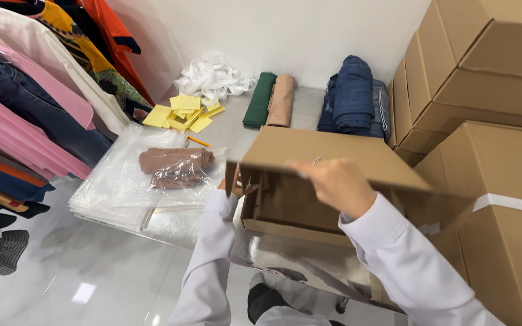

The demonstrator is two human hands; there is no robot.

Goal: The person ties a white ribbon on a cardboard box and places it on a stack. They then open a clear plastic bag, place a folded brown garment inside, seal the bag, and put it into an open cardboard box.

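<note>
Two hands on one cardboard box (309,181), its lid half lowered.

The right hand (333,181) has its grip closed over the front edge of the lid, fingers curled under and thumb on top. The left hand (232,181) is pressed against the box's near left corner, mostly hidden behind the wall, so I cannot tell whether its grip is closed or flat. The box sits on the desk (237,130), directly under both grips. Left of the left grip lies a brown garment in a clear bag (176,168) on a stack of plastic bags (113,193); beyond the right grip are folded cloths (273,99). To close it well, I judge the left hand should steady the wall while the lid comes down square, flaps tucked inside.
</note>
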